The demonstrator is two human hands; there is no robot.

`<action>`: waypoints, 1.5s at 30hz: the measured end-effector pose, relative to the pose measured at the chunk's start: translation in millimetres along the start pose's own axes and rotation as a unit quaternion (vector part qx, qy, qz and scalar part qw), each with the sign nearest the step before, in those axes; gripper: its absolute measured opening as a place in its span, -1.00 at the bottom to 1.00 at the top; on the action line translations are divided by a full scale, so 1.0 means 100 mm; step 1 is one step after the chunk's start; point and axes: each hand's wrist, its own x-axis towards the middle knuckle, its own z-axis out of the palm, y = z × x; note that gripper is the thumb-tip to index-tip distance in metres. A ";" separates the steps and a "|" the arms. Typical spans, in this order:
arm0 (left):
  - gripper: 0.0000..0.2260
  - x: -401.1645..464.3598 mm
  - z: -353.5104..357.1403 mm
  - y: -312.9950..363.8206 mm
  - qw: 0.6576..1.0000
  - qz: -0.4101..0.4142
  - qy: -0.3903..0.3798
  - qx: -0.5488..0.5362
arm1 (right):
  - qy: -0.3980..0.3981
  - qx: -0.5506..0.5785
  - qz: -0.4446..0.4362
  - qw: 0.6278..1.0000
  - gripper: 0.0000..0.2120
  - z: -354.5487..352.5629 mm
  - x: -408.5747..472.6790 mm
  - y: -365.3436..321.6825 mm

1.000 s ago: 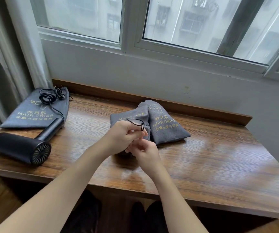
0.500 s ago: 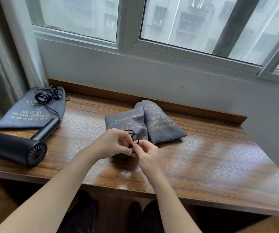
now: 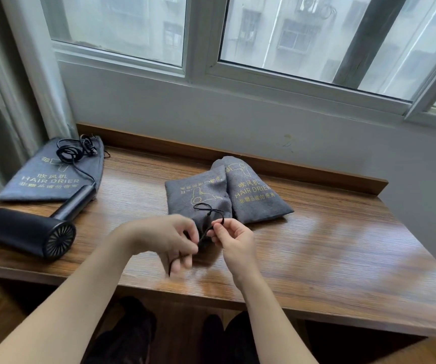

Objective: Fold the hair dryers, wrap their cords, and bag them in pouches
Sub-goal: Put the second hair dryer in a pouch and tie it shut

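Pinching the black drawstring [image 3: 207, 219] of a filled grey pouch [image 3: 198, 198] with left hand [image 3: 169, 239] and right hand [image 3: 234, 239], risking a loose knot slipping undone.

Three grey pouches: two filled ones, the nearer pouch [image 3: 198, 195] just beyond the hands and a second pouch [image 3: 256, 195] touching it on its right, plus a flat pouch [image 3: 46, 179] far left. One black hair dryer [image 3: 28, 232] lies left of the left hand [image 3: 167, 237], its single cord [image 3: 75, 153] coiled on the flat pouch.
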 end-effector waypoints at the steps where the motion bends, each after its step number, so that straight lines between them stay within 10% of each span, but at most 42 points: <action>1: -0.91 0.01 0.03 -0.02 0.999 -0.021 -0.013 0.043 | -0.003 -0.004 0.001 1.000 -0.86 0.00 0.00 -0.01; 10: -0.81 0.25 0.13 -0.05 0.943 0.102 0.234 0.213 | -0.048 -0.038 0.022 0.998 -0.83 -0.04 -0.02 -0.04; 29: -0.97 0.47 0.23 -0.20 0.901 0.222 0.246 0.281 | -0.102 -0.027 0.025 0.994 -0.81 -0.07 -0.04 -0.05; 35: -0.69 0.53 0.23 -0.30 0.894 0.233 0.274 0.266 | -0.101 -0.022 0.022 0.994 -0.81 -0.10 -0.05 -0.03; 45: -0.81 0.36 -0.01 -0.09 0.940 0.091 0.210 0.254 | -0.052 -0.012 0.040 0.998 -0.83 -0.08 -0.05 0.03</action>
